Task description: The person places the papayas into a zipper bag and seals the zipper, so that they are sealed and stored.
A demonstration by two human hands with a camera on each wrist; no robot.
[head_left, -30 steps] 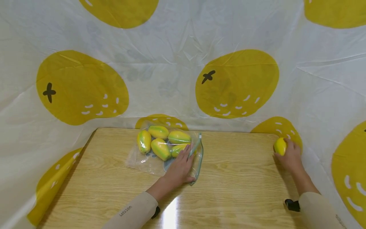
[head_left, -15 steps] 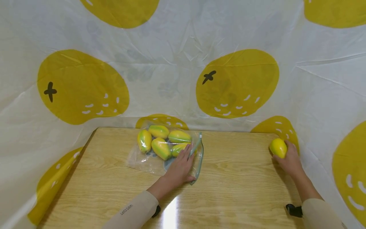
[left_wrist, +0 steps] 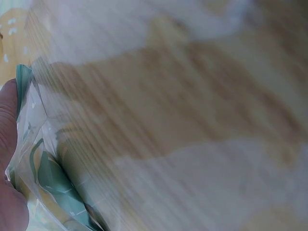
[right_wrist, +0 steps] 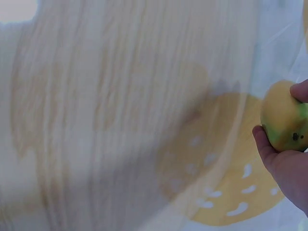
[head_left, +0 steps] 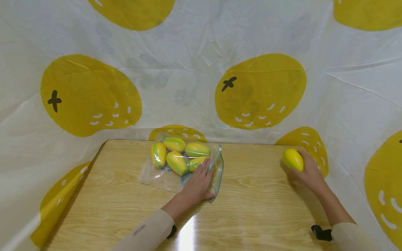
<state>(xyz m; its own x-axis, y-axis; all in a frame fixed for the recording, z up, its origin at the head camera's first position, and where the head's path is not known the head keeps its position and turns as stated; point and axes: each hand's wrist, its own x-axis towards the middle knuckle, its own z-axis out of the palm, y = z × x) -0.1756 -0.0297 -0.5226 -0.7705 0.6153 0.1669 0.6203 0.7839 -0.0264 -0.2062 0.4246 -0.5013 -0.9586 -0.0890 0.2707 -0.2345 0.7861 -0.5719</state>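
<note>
A clear zip bag [head_left: 163, 181] with a green zip edge lies on the table, its mouth facing right. Several yellow-green mangoes [head_left: 177, 163] are inside it. My left hand [head_left: 198, 181] rests on the bag near the mouth, fingers extended, thumb at the zip's near corner. In the left wrist view, only part of that hand [left_wrist: 7, 130] shows beside the green zip edge [left_wrist: 23, 89]. Over at the table's right side, my right hand [head_left: 309, 170] grips another mango [head_left: 293, 159]. The right wrist view shows this mango [right_wrist: 284, 118] between thumb and fingers.
The wooden table [head_left: 251, 195] ends at the back and sides against a white cloth [head_left: 188, 101] printed with big yellow fruits. Light glares off the table's front [head_left: 186, 233]. A black strap piece [head_left: 321, 233] sits at my right wrist.
My right hand has moved left with the mango, away from the cloth at the right. The left hand and the bag have stayed in place.
</note>
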